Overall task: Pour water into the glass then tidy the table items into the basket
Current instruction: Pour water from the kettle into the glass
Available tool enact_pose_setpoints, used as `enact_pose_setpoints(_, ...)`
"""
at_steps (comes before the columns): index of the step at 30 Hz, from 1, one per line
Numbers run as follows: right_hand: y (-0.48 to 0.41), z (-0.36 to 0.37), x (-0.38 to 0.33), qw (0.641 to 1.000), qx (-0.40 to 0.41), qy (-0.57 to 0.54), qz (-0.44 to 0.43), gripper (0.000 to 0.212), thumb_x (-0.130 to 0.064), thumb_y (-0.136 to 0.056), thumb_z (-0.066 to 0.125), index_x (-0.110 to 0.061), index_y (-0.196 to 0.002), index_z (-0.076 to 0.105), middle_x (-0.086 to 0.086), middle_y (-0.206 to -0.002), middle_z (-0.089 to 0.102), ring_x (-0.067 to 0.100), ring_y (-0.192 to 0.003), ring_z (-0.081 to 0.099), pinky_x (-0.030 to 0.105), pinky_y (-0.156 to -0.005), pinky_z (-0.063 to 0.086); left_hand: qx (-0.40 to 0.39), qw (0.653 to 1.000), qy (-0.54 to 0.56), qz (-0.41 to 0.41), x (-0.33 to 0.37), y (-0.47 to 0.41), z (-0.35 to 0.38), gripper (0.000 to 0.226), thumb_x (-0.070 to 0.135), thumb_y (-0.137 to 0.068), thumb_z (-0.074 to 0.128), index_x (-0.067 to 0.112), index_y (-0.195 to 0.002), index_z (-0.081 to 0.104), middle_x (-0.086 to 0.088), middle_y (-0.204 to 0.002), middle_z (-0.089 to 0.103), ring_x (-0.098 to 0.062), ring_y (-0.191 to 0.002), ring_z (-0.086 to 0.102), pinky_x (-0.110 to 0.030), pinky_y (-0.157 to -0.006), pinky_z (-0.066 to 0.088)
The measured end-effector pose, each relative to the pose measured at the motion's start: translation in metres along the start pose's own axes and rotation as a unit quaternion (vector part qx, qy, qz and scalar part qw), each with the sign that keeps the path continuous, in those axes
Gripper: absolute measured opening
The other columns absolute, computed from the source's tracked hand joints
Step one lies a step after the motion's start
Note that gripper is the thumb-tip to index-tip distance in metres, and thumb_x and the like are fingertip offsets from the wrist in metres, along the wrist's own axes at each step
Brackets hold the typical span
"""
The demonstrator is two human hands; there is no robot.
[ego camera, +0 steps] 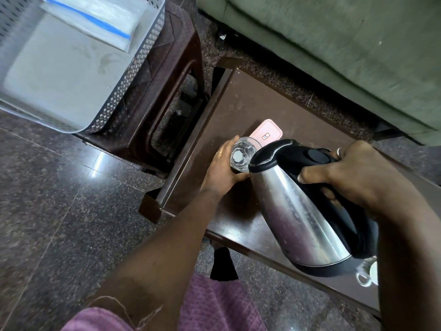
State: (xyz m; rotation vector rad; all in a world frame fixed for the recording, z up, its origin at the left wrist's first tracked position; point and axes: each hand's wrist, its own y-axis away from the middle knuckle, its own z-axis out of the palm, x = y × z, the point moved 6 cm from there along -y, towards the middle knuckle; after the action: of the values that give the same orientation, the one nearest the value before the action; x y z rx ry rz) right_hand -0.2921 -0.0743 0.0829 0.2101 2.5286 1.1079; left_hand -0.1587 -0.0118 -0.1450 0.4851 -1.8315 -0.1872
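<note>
A clear glass (241, 154) stands upright on the dark brown table (257, 101), and my left hand (223, 167) is wrapped around its left side. My right hand (350, 174) grips the black handle of a steel kettle (303, 211), which is tilted with its black-lidded spout right against the glass rim. Water shows inside the glass. A pink flat box (267, 133) lies just behind the glass. The grey perforated basket (133, 75) sits on a brown stool at the upper left, with a clear zip bag (95, 20) inside it.
A brown plastic stool (171, 96) carries the basket, left of the table. A white cup (368, 274) sits at the table's near right, partly hidden by the kettle. A green sofa (334, 56) runs behind the table. Speckled stone floor (47, 211) lies to the left.
</note>
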Motion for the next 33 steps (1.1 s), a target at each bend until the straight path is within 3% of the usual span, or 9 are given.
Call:
enact_pose_setpoints(11,0.0,-0.002,0.011,0.999,0.02,-0.031,-0.027,0.033,-0.02,-0.06,0.074,-0.008,-0.043,0.048,0.003,-0.029,0.045,0.015,-0.025,0.037,0.017,-0.03,0.033,0.003,1.0,0.011,0.011,0.004,0.003,0.0,0.099,0.017,-0.061,0.083,0.019,-0.144,0.028,-0.002,-0.146,0.041,-0.012,-0.131,0.039,-0.003,-0.097,0.02)
enact_pose_setpoints(17,0.005,0.0,0.029,0.996,0.037,-0.063,-0.041,0.036,-0.017,-0.059,0.074,-0.009,-0.035,0.048,0.004,-0.03,0.045,0.016,-0.028,0.038,0.022,-0.039,0.036,-0.029,0.999,0.033,-0.024,-0.002,0.008,-0.005,0.109,0.024,-0.062,0.083,0.031,-0.146,0.015,0.0,-0.148,0.04,-0.009,-0.135,0.037,-0.016,-0.106,0.026)
enact_pose_setpoints(23,0.02,-0.005,0.036,0.989,0.056,-0.116,-0.068,0.023,-0.024,-0.051,0.075,-0.013,-0.041,0.056,0.001,-0.032,0.048,0.014,-0.029,0.039,0.02,-0.039,0.034,-0.025,0.999,0.02,0.005,-0.002,0.013,-0.021,0.096,0.033,-0.066,0.08,0.025,-0.145,0.025,0.0,-0.15,0.035,-0.009,-0.137,0.032,-0.01,-0.107,0.019)
enact_pose_setpoints(25,0.024,-0.007,0.03,0.986,0.045,-0.135,-0.091,0.027,-0.029,-0.046,0.075,-0.01,-0.041,0.056,0.004,-0.032,0.047,0.015,-0.03,0.039,0.016,-0.036,0.033,0.001,1.0,0.015,0.025,0.003,0.016,-0.033,0.076,0.035,-0.079,0.069,0.022,-0.143,0.031,-0.001,-0.149,0.038,-0.01,-0.136,0.034,-0.011,-0.107,0.021)
enact_pose_setpoints(28,0.029,-0.011,0.013,0.974,0.036,-0.184,-0.129,0.032,-0.035,-0.04,0.076,-0.008,-0.046,0.059,0.005,-0.034,0.048,0.017,-0.031,0.041,0.014,-0.039,0.034,0.1,0.993,0.018,0.059,0.016,0.018,-0.065,0.044,0.029,-0.095,0.046,0.018,-0.137,0.042,-0.004,-0.141,0.048,-0.012,-0.13,0.043,-0.015,-0.107,0.029)
enact_pose_setpoints(33,0.029,-0.011,-0.03,0.948,0.043,-0.226,-0.221,0.047,-0.033,-0.042,0.078,0.004,-0.054,0.052,0.007,-0.034,0.042,0.019,-0.033,0.036,0.021,-0.04,0.031,0.258,0.961,0.014,0.095,0.032,0.016,-0.133,0.042,-0.003,-0.091,0.04,0.008,-0.129,0.053,-0.009,-0.129,0.058,-0.01,-0.119,0.05,-0.004,-0.102,0.03)
